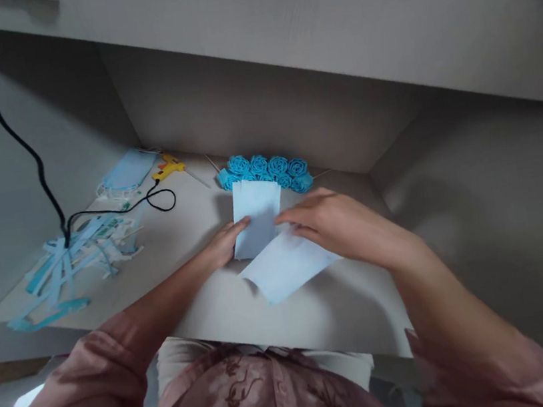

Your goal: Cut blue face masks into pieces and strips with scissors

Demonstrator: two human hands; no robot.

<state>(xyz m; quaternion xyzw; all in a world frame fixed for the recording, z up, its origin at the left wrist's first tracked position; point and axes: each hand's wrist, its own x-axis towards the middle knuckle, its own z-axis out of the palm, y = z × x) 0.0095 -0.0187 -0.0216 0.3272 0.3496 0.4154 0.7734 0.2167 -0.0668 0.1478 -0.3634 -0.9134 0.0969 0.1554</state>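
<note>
My left hand (224,244) grips the left edge of a stack of pale blue fabric sheets (259,213), thumb on top and the other fingers hidden beneath. From the right, my right hand (327,222) pinches one loose pale sheet (293,264), which slants toward the table's front edge. Its index fingertip is close to the stack's right side; whether it touches is unclear. Just behind the stack sits a cluster of bright blue rolled flowers (269,165), partly covered by the sheets.
A yellow glue gun (168,167) lies at the back left, its black cord (37,155) running up and left. Beside it are blue face masks (130,169). Cut strips and scraps (66,269) are heaped at the left. Panels enclose the tabletop (199,304) at the back and sides.
</note>
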